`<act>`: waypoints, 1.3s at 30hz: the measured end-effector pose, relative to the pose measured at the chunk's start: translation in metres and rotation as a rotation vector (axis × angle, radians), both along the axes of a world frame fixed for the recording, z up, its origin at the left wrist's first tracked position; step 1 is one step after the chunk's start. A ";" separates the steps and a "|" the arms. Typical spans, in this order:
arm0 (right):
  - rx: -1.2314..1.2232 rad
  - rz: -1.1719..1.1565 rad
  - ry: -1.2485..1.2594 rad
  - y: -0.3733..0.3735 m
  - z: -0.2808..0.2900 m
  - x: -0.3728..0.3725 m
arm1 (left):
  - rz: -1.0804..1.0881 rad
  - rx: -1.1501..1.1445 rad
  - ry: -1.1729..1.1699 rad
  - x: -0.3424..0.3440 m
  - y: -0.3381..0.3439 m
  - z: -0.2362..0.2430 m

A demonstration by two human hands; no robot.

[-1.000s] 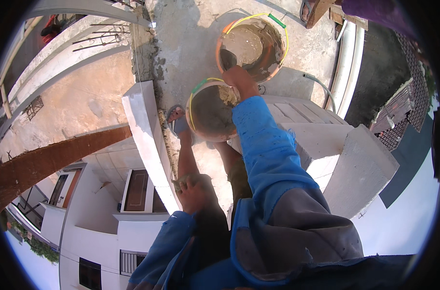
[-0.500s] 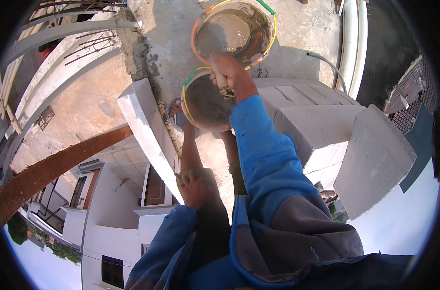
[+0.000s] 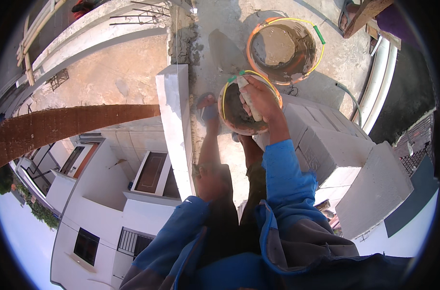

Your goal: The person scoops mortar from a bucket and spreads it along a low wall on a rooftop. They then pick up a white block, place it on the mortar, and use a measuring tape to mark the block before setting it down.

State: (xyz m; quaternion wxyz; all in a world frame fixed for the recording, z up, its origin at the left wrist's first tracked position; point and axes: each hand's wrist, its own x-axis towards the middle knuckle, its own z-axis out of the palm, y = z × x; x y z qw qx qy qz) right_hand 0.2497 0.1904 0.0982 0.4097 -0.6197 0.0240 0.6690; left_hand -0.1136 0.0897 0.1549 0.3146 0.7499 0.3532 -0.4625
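My right hand [image 3: 262, 101] grips a pale, mortar-caked tool handle [image 3: 244, 88] over a small bucket [image 3: 226, 123] of grey mortar with a yellow, green-gripped handle; the tool's working end is hard to make out. A larger orange bucket [image 3: 253, 38], coated inside with wet mortar, stands just beyond it. My left hand [image 3: 208, 183] lies with loose fingers on my left knee. My legs reach down either side below the small bucket, one sandalled foot [image 3: 208, 102] beside it.
A white block column [image 3: 174, 135] is at my left, stacked grey blocks [image 3: 343, 154] at my right. A wooden plank [image 3: 60, 125], white pipes [image 3: 379, 96], a hose [image 3: 353, 101] and rebar [image 3: 138, 19] surround me. Another person's sandalled foot [image 3: 345, 14] shows at top right, a house below left.
My right hand has drawn the tool back from the larger bucket into the smaller one. The view has shifted, moving the scene rightward. My left hand stays on my knee.
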 end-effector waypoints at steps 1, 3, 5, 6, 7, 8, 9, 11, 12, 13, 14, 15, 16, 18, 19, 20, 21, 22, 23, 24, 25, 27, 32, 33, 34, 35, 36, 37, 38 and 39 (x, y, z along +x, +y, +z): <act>-0.015 0.143 -0.085 0.020 0.009 -0.003 | 0.004 0.010 0.007 -0.002 0.002 0.004; -0.041 0.454 -0.208 0.064 0.014 0.000 | -0.003 0.002 -0.010 0.000 0.004 0.005; -0.001 0.723 -0.257 0.123 0.021 -0.006 | 0.032 0.028 -0.046 -0.005 0.006 0.011; 0.005 0.849 -0.368 0.147 0.016 -0.015 | 0.065 0.013 -0.051 -0.005 0.009 0.013; 0.019 0.975 -0.477 0.173 0.012 -0.027 | 0.098 0.003 -0.052 -0.006 0.012 0.017; -0.033 1.181 -0.526 0.199 0.017 -0.041 | 0.164 0.000 -0.063 -0.004 0.014 0.022; -0.075 1.390 -0.573 0.230 0.025 -0.057 | 0.190 -0.016 -0.060 -0.005 0.016 0.025; -0.051 1.600 -0.692 0.263 0.022 -0.087 | 0.257 -0.027 -0.047 -0.010 0.020 0.028; 0.008 1.598 -0.763 0.267 0.011 -0.105 | 0.296 -0.040 -0.060 -0.015 0.020 0.028; 0.074 1.592 -0.824 0.270 -0.005 -0.126 | 0.318 -0.043 -0.061 -0.020 0.022 0.030; 0.140 1.622 -0.894 0.269 -0.022 -0.139 | 0.335 -0.053 -0.076 -0.021 0.026 0.031; 0.208 1.650 -0.957 0.264 -0.042 -0.152 | 0.344 -0.059 -0.083 -0.022 0.029 0.034; 0.263 1.674 -1.026 0.256 -0.061 -0.160 | 0.349 -0.069 -0.101 -0.022 0.031 0.035; 0.210 1.792 -1.047 0.240 -0.099 -0.182 | 0.350 -0.076 -0.125 -0.020 0.031 0.035; 0.181 1.847 -1.053 0.235 -0.109 -0.193 | 0.358 -0.076 -0.127 -0.020 0.029 0.034; 0.175 1.713 -1.059 0.226 -0.105 -0.213 | 0.390 -0.064 -0.107 -0.025 0.024 0.028; 0.184 1.579 -1.051 0.211 -0.091 -0.242 | 0.416 -0.055 -0.081 -0.032 0.022 0.029; 0.132 1.365 -0.975 0.202 -0.073 -0.259 | 0.438 -0.049 -0.062 -0.036 0.020 0.030; 0.075 1.146 -0.907 0.198 -0.051 -0.266 | 0.441 -0.047 -0.064 -0.037 0.023 0.031; 0.014 0.923 -0.836 0.193 -0.033 -0.269 | 0.435 -0.050 -0.070 -0.038 0.026 0.033; 0.041 0.935 -0.895 0.182 -0.025 -0.265 | 0.414 -0.065 -0.077 -0.037 0.026 0.031; 0.109 0.961 -1.002 0.165 -0.008 -0.257 | 0.377 -0.084 -0.076 -0.035 0.029 0.028; 0.082 1.373 -0.920 0.150 0.074 -0.225 | 0.334 -0.106 -0.030 -0.035 0.042 0.029; 0.065 1.375 -0.888 0.145 0.078 -0.217 | 0.321 -0.114 -0.028 -0.036 0.043 0.029; 0.020 1.147 -0.688 0.145 0.071 -0.210 | 0.304 -0.114 -0.028 -0.036 0.043 0.029; -0.018 0.920 -0.487 0.149 0.056 -0.202 | 0.290 -0.112 -0.024 -0.038 0.043 0.029; -0.061 0.685 -0.291 0.152 0.038 -0.195 | 0.270 -0.115 -0.024 -0.039 0.043 0.028; -0.103 0.443 -0.085 0.157 0.016 -0.186 | 0.241 -0.113 -0.031 -0.036 0.043 0.030; -0.130 0.200 0.123 0.167 -0.012 -0.185 | 0.215 -0.104 -0.033 -0.033 0.043 0.031; -0.152 -0.044 0.328 0.172 -0.031 -0.187 | 0.189 -0.093 -0.036 -0.031 0.043 0.032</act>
